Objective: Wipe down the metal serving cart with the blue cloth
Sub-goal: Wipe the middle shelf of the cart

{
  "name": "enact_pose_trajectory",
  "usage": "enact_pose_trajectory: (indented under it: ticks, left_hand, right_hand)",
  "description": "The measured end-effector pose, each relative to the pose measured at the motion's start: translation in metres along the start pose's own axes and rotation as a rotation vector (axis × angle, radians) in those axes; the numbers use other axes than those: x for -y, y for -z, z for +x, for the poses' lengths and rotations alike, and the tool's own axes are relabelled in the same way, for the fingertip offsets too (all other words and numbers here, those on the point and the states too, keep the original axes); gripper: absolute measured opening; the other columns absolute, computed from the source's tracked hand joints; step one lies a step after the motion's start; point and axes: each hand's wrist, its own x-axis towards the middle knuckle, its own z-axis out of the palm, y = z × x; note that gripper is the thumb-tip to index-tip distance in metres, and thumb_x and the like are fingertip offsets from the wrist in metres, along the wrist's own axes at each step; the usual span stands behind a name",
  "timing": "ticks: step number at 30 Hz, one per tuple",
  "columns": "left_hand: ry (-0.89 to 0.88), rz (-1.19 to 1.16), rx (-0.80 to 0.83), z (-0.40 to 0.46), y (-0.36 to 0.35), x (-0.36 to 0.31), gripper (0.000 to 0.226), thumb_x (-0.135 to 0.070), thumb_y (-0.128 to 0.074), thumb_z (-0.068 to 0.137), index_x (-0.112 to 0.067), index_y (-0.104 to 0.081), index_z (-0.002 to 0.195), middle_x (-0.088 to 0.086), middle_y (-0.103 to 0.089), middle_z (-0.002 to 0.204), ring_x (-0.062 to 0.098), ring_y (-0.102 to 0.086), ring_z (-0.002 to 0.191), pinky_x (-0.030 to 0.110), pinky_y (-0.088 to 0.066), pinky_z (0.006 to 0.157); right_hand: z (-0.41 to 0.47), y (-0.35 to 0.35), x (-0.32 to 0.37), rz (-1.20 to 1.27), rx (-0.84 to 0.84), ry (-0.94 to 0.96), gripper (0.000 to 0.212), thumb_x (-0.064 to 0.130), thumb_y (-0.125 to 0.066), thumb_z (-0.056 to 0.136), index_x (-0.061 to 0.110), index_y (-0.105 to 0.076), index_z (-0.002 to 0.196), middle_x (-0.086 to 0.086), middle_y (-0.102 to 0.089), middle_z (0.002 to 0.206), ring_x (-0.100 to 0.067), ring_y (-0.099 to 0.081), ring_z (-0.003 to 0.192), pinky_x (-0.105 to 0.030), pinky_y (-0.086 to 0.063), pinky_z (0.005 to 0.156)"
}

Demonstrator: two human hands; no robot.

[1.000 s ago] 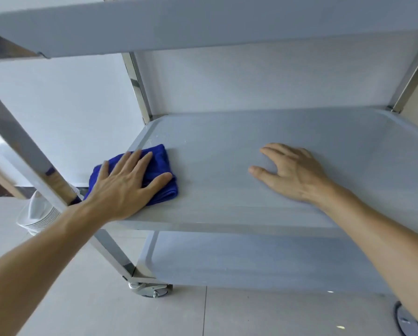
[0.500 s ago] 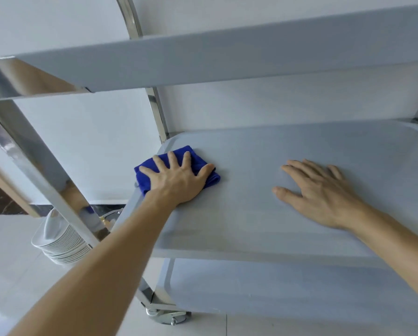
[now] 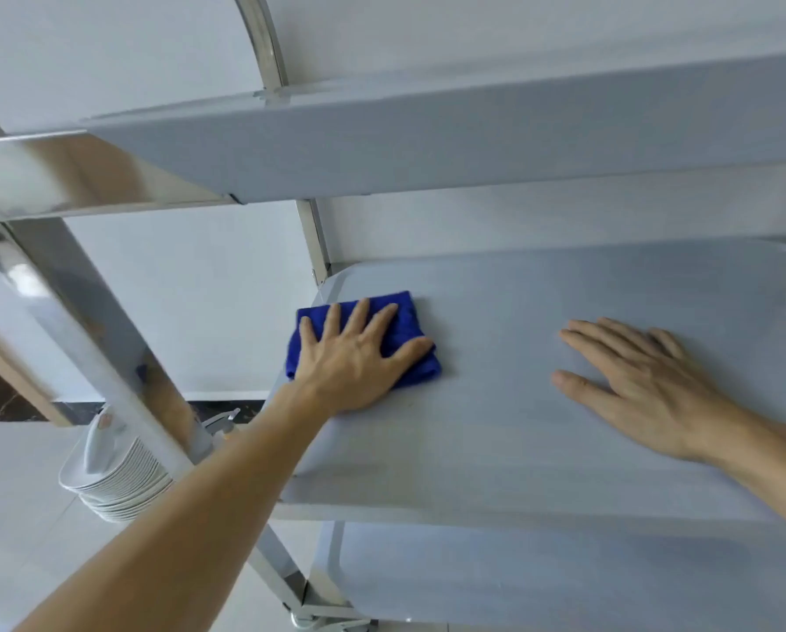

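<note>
The metal serving cart has a grey middle shelf point(image 3: 496, 449) in front of me, with a top shelf point(image 3: 427, 143) above and a lower shelf point(image 3: 519, 577) below. A folded blue cloth point(image 3: 409, 328) lies near the middle shelf's far left corner. My left hand point(image 3: 354, 358) presses flat on the cloth with fingers spread and straight. My right hand point(image 3: 642, 385) rests flat on the bare shelf to the right, fingers straight, holding nothing.
A shiny slanted cart post point(image 3: 86, 358) crosses the left foreground, and a rear upright point(image 3: 313, 239) stands by the shelf corner. A stack of white plates point(image 3: 117, 476) sits on the tiled floor at left. A caster point(image 3: 309, 622) shows below.
My left hand has slid the cloth from the shelf's near left edge toward the far left corner, and now slightly right. The right hand stays planted on the shelf. The view tilted upward.
</note>
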Motion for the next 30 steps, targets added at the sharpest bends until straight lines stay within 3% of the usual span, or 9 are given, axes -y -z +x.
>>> enact_pose_trajectory:
  ticks: [5,10,13,19,24,27,30]
  left_hand:
    - [0.180,0.004,0.017,0.070,-0.007,0.004,0.089,-0.087,-0.009,0.077,-0.040,-0.017,0.152,-0.004,-0.018,0.161,0.038,-0.007,0.149,0.071,-0.008,0.111]
    - [0.234,-0.011,-0.009,0.107,-0.010,-0.007,0.087,-0.085,-0.011,0.080,-0.037,-0.023,0.151,-0.003,-0.020,0.162,0.041,-0.003,0.149,0.073,-0.003,0.110]
    - [0.233,-0.019,-0.003,0.121,-0.011,-0.016,0.088,-0.084,-0.010,0.081,-0.035,-0.018,0.154,-0.001,-0.012,0.165,0.042,-0.003,0.149,0.073,0.001,0.110]
    - [0.050,-0.023,0.014,0.122,-0.015,-0.045,0.087,-0.084,-0.009,0.082,-0.039,-0.007,0.156,-0.007,-0.004,0.166,0.040,0.002,0.151,0.074,0.004,0.111]
    - [-0.141,-0.068,0.030,0.102,-0.025,-0.073,0.095,-0.090,-0.002,0.070,-0.046,-0.005,0.154,-0.012,-0.003,0.166,0.034,0.006,0.152,0.069,0.007,0.112]
    - [-0.167,-0.078,0.015,0.097,-0.026,-0.074,0.097,-0.089,0.001,0.068,-0.046,-0.006,0.154,-0.012,-0.009,0.165,0.035,-0.001,0.151,0.067,0.002,0.114]
    - [-0.174,-0.055,0.036,0.093,-0.022,-0.075,0.099,-0.089,0.004,0.066,-0.045,-0.004,0.154,-0.010,-0.012,0.165,0.037,-0.006,0.150,0.067,-0.002,0.114]
  right_hand:
    - [-0.001,0.001,0.000,-0.023,0.027,0.000,0.104,0.079,0.015,0.066,0.038,-0.013,0.157,0.021,-0.006,0.165,-0.007,-0.004,0.153,-0.042,-0.010,0.122]
    - [-0.002,0.000,0.002,-0.024,0.016,0.003,0.102,0.078,0.017,0.065,0.039,-0.011,0.156,0.022,-0.003,0.165,-0.006,0.000,0.153,-0.042,-0.008,0.123]
    - [-0.001,-0.001,0.000,-0.006,0.016,-0.002,0.100,0.078,0.016,0.066,0.041,-0.009,0.156,0.024,-0.001,0.165,-0.005,0.003,0.153,-0.042,-0.006,0.123]
    - [-0.001,0.000,0.001,0.001,0.025,-0.009,0.097,0.078,0.014,0.069,0.042,-0.012,0.154,0.026,-0.003,0.163,-0.003,0.002,0.152,-0.041,-0.006,0.123]
    - [-0.002,0.002,0.001,0.024,0.047,-0.030,0.094,0.076,0.014,0.070,0.043,-0.011,0.154,0.027,-0.003,0.163,-0.002,0.003,0.152,-0.038,-0.003,0.123]
    - [-0.002,0.002,0.001,0.044,0.036,-0.030,0.090,0.075,0.011,0.074,0.042,-0.016,0.154,0.027,-0.006,0.163,-0.001,0.000,0.152,-0.039,-0.004,0.123]
    - [-0.001,0.000,-0.001,0.069,0.033,-0.036,0.074,0.071,-0.001,0.088,0.043,-0.017,0.154,0.028,-0.007,0.163,0.000,0.000,0.151,-0.038,-0.004,0.123]
